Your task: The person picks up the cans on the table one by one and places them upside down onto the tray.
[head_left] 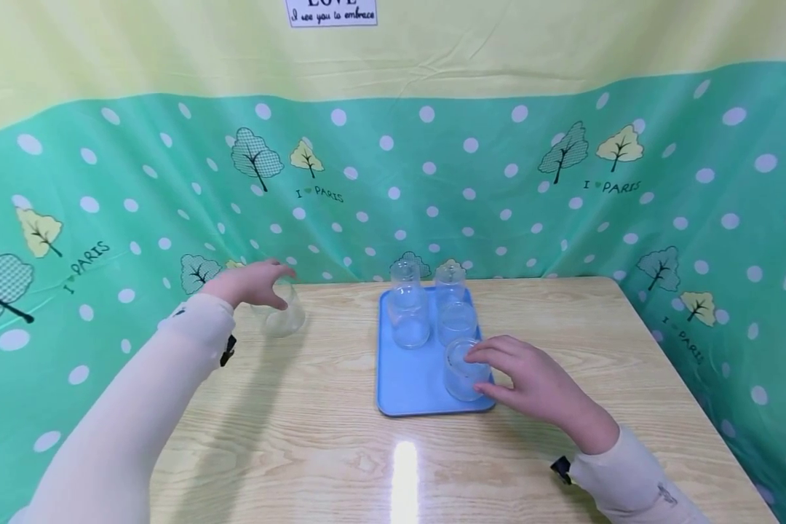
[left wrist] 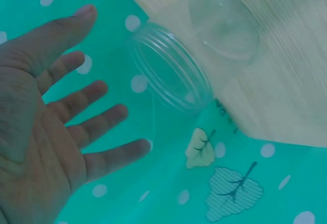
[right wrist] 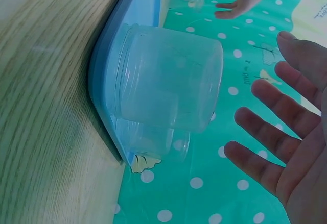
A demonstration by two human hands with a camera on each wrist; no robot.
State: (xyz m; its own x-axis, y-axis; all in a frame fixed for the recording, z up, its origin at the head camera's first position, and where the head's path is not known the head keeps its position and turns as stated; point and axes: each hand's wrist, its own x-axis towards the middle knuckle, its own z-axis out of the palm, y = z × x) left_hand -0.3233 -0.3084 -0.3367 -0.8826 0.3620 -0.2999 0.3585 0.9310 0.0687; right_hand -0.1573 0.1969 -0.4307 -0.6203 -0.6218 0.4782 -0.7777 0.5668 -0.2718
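Note:
My left hand (head_left: 252, 282) hovers at the back left of the table, fingers spread and holding nothing. Below and beside it a clear plastic jar (head_left: 287, 319) stands upright, its threaded mouth (left wrist: 171, 68) facing up in the left wrist view. On the right, my right hand (head_left: 533, 382) is open beside another clear jar (head_left: 461, 378) at the front right corner of the blue tray (head_left: 406, 393). That jar (right wrist: 171, 76) sits mouth down on the tray, with a gap between it and my fingers in the right wrist view.
Several more clear jars stand at the tray's back, in a left group (head_left: 409, 320) and a right group (head_left: 457, 320). The wooden table (head_left: 327, 437) ends at a green dotted curtain (head_left: 340, 182) behind and along the sides.

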